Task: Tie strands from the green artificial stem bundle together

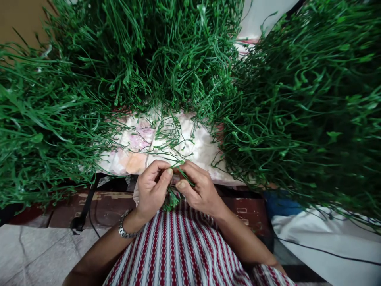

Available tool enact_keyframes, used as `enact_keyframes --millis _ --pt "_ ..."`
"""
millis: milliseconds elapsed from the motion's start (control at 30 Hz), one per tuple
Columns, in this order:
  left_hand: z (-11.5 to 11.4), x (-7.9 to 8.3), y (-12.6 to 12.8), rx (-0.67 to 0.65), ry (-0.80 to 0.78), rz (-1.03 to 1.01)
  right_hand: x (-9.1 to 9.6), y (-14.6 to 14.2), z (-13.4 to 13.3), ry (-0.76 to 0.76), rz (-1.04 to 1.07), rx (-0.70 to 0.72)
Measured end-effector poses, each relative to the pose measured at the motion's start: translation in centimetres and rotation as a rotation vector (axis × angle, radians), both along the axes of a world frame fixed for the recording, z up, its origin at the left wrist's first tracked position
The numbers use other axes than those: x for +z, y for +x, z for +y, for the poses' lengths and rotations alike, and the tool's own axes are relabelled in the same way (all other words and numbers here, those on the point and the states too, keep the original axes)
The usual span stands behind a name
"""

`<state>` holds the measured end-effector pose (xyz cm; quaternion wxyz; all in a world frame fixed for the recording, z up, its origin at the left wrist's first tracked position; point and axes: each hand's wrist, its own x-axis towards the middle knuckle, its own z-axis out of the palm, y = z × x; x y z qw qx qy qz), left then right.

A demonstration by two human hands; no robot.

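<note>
My left hand (153,188), with a metal watch band at its wrist, pinches a thin green plastic-looking stem (178,163) between thumb and forefinger. Close beside it, my right hand (201,188) has its fingers closed on the same stem, part of which slants down across its fingers. The exact grip point is partly hidden by the fingers. Below and between both hands shows a small cluster of green stems (170,201) above my lap. Just beyond the hands, several loose stems (169,133) lie on a floral cloth (139,137).
Large heaps of similar green stems rise at the left (50,131), the back (166,51) and the right (309,115). A brown worn case or bench (110,208) runs under the cloth edge. White fabric (333,242) and a dark cable (330,253) lie at right.
</note>
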<state>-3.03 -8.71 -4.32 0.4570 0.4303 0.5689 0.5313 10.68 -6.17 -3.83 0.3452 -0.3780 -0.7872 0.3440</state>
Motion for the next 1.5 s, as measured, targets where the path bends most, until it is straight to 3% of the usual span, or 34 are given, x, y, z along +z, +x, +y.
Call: enact_keyframes --millis 100,267,333,467,567,700,800,867,1000,1100,1267,1500 --pt "-0.1 0.2 -0.2 -0.042 0.009 0.058 0.7 0.2 0.4 -0.069 -0.07 0.02" --pt "-0.1 -0.2 -1.0 -0.184 -0.108 -0.134 0.7 0.4 0.6 -0.052 -0.2 0.097" --pt "0.1 0.0 -1.4 -0.229 -0.142 -0.123 0.4 0.4 0.6 -0.032 -0.229 0.123" --pt "0.6 1.2 -2.1 -0.322 -0.007 0.182 0.3 0.4 0.6 0.028 -0.29 0.147" --pt "0.9 1.6 -2.3 -0.391 0.108 0.215 0.8 0.6 0.8 0.051 -0.309 0.198" --pt "0.8 1.0 -1.7 -0.252 0.081 -0.165 1.5 0.2 1.1 0.045 -0.215 0.22" --pt "0.8 1.0 -0.8 -0.104 -0.082 -0.517 1.3 -0.6 1.1 0.069 -0.113 0.192" --pt "1.2 1.5 -0.3 -0.044 -0.164 -0.629 1.0 -1.2 1.1 0.157 -0.094 0.136" --pt "2.1 2.4 0.3 0.019 -0.207 -0.679 0.3 -2.2 1.2 0.386 -0.11 0.001" --pt "2.5 2.5 0.8 0.039 -0.183 -0.645 0.1 -2.3 1.1 0.462 -0.129 -0.059" --pt "2.4 2.0 1.1 0.039 -0.175 -0.567 0.2 -1.9 0.8 0.387 -0.076 -0.046" --pt "2.5 2.5 1.1 0.011 -0.212 -0.628 0.3 -1.6 0.7 0.223 0.06 0.04"
